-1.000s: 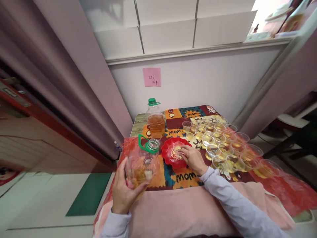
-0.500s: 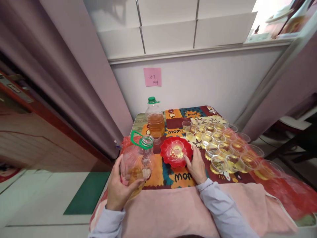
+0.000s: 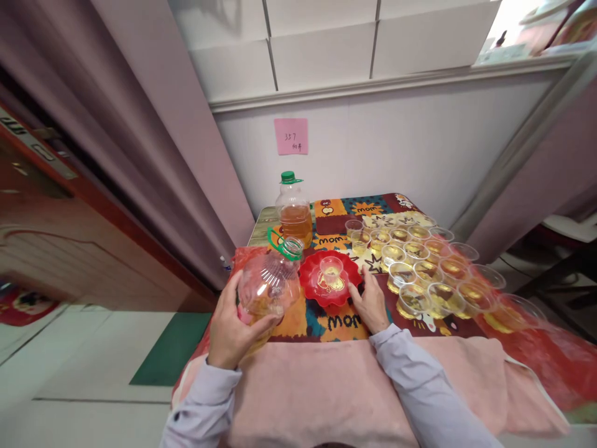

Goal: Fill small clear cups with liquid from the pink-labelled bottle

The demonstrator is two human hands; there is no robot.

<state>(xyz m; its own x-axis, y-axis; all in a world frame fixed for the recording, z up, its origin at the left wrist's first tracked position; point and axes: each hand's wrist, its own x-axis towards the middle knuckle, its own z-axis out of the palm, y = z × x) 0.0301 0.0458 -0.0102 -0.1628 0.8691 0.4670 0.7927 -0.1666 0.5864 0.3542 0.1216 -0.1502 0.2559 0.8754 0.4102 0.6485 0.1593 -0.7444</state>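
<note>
My left hand [image 3: 236,323] is wrapped round a clear plastic jug [image 3: 270,280] with a green handle ring and an uncapped mouth. The jug leans to the right, with yellow liquid low inside, and its mouth is close to a red scalloped plate [image 3: 310,292]. On that plate stands a small clear cup [image 3: 332,269] holding a little yellowish liquid. My right hand [image 3: 370,302] pinches the plate's right rim, thumb on the near side and fingers partly hidden. Behind the held jug, a second jug [image 3: 296,224] of amber liquid stands upright under a green cap.
Rows of clear cups [image 3: 415,249] with yellow liquid crowd the right side of the patterned tablecloth [image 3: 342,320]. A pink towel [image 3: 317,386] covers the near edge. A wall with a pink note [image 3: 291,137] rises behind, and a wooden door [image 3: 116,274] is at left.
The jug in my left hand has tilted further right, its mouth nearer the plate. My right hand stays at the plate's rim. The camera view has shifted slightly.
</note>
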